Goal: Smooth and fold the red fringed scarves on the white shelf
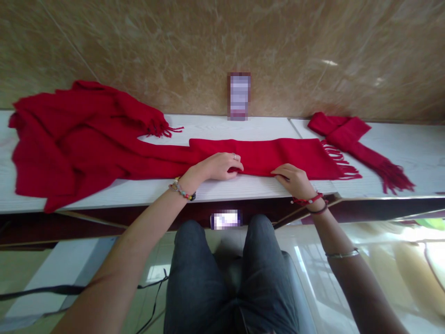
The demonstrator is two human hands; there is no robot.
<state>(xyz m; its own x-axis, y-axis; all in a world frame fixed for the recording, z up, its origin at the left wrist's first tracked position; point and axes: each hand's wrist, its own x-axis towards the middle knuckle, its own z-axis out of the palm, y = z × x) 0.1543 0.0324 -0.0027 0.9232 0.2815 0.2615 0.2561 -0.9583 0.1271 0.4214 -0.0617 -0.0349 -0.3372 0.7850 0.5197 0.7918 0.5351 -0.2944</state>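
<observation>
Left fingers [238, 164] and right fingers [281, 170] curl downward.

The red fringed scarf [259, 153] lies partly flat, bunched at left.

The left fingers [238, 163] partly hide the red scarf [260, 154].

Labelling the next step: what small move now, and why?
Probably slide the left hand leftward along the near edge of the red fringed scarf, smoothing it: fabric farther left lies bunched, while the stretch by the right hand lies mostly flat.
</observation>
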